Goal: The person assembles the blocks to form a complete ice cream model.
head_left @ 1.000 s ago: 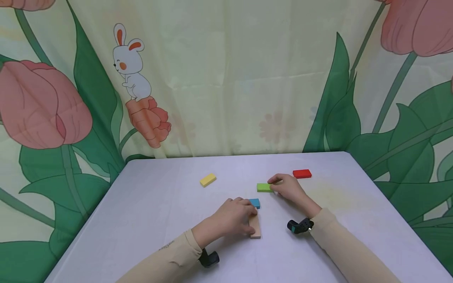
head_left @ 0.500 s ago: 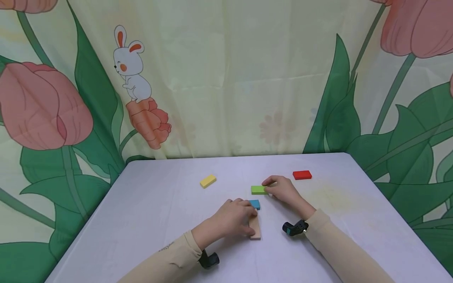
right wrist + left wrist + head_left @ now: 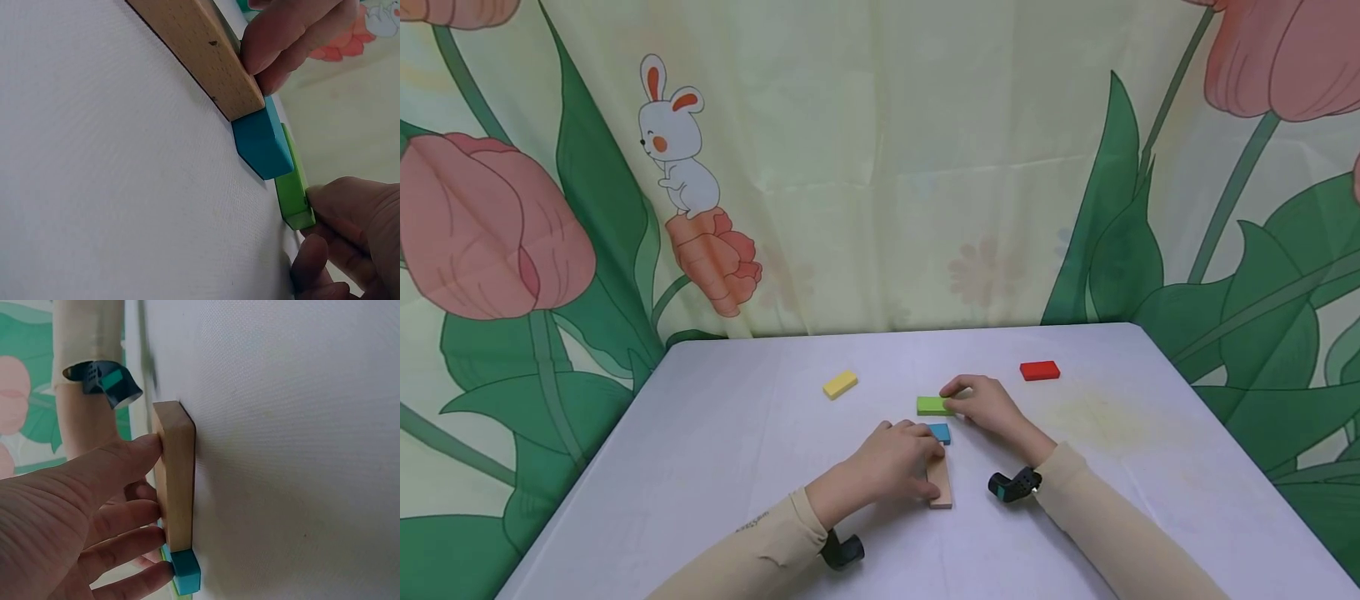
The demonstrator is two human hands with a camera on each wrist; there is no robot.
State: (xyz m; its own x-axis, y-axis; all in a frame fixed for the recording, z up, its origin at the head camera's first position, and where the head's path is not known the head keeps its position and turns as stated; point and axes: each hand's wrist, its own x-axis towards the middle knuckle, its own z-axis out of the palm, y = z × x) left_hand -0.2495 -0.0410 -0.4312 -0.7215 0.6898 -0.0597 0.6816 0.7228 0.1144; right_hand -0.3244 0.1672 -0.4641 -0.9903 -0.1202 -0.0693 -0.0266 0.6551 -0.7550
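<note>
My left hand presses down on a plain wooden block, which lies lengthwise toward me. In the left wrist view, its thumb and fingertips rest on the block's upper face, and one fingertip touches the blue block against the far end. My right hand pinches the right end of a green block between thumb and fingers. The green block lies crosswise just beyond the blue one. In the right wrist view, that green block sits close behind the blue block; whether they touch is unclear.
A yellow block lies at an angle at the back left of the white table. A red block lies at the back right. Behind the table hangs a curtain printed with tulips and a rabbit.
My right hand has slid the green block leftward, to a spot behind the blue block. The left hand and the wooden block have stayed in place.
</note>
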